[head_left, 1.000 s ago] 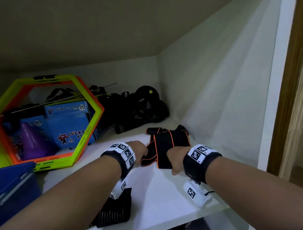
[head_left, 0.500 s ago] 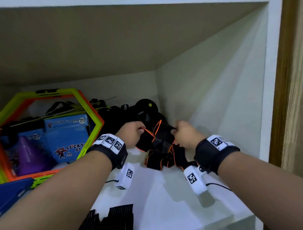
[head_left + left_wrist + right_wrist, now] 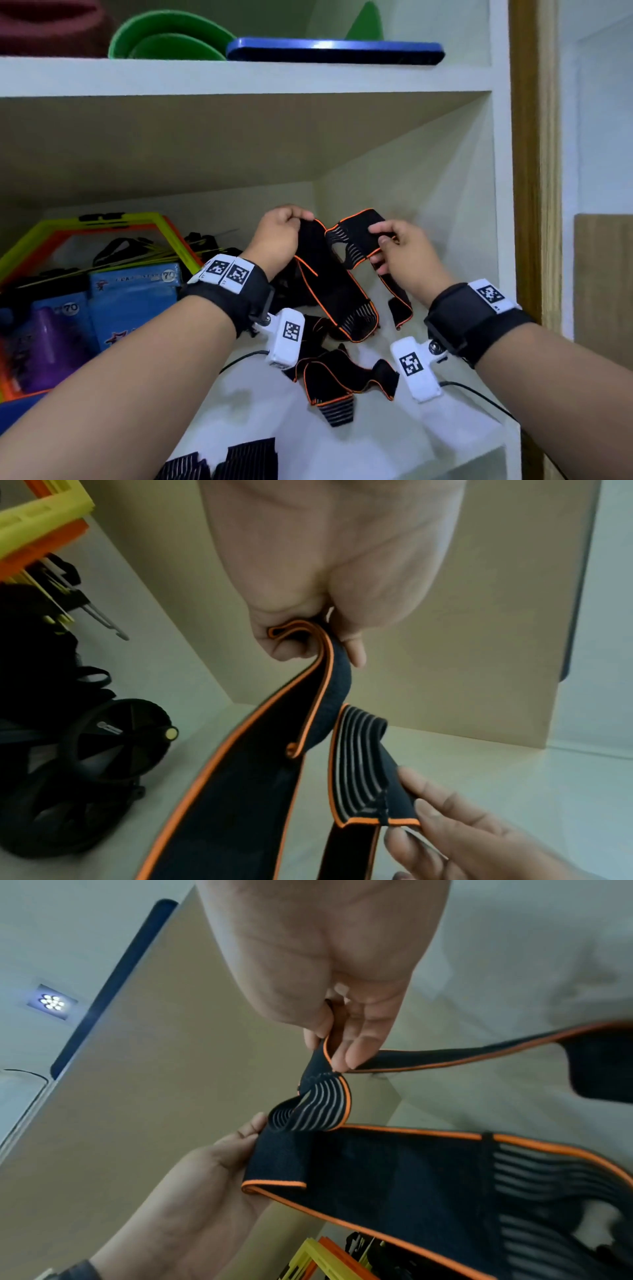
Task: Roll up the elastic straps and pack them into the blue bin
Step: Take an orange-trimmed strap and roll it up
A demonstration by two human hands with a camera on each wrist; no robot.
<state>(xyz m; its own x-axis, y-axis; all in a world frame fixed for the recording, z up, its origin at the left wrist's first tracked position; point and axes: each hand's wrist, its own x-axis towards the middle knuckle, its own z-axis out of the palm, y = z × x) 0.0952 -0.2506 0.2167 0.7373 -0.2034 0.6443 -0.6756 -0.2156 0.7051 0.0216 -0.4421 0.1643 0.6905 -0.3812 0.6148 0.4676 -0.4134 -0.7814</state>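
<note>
A black elastic strap with orange edging (image 3: pixel 329 274) hangs in the air above the white shelf (image 3: pixel 376 445), twisted between both hands. My left hand (image 3: pixel 298 219) pinches one end of it, seen folded between thumb and fingers in the left wrist view (image 3: pixel 318 639). My right hand (image 3: pixel 383 240) pinches the strap (image 3: pixel 377 1164) beside a grey-striped section (image 3: pixel 318 1104). A second strap of the same kind (image 3: pixel 342 380) lies crumpled on the shelf below the hands. A sliver of the blue bin (image 3: pixel 17 411) shows at the lower left edge.
A yellow and orange hexagon frame (image 3: pixel 102 222), blue boxes (image 3: pixel 133 294) and a black wheel roller (image 3: pixel 120 739) crowd the shelf's left and back. Striped black bands (image 3: pixel 239 459) lie at the front edge. The side wall (image 3: pixel 411 205) stands close on the right, another shelf (image 3: pixel 239 75) above.
Both hands have lifted the strap off the shelf and drawn it apart between them. The head view has tilted upward, bringing the upper shelf into sight.
</note>
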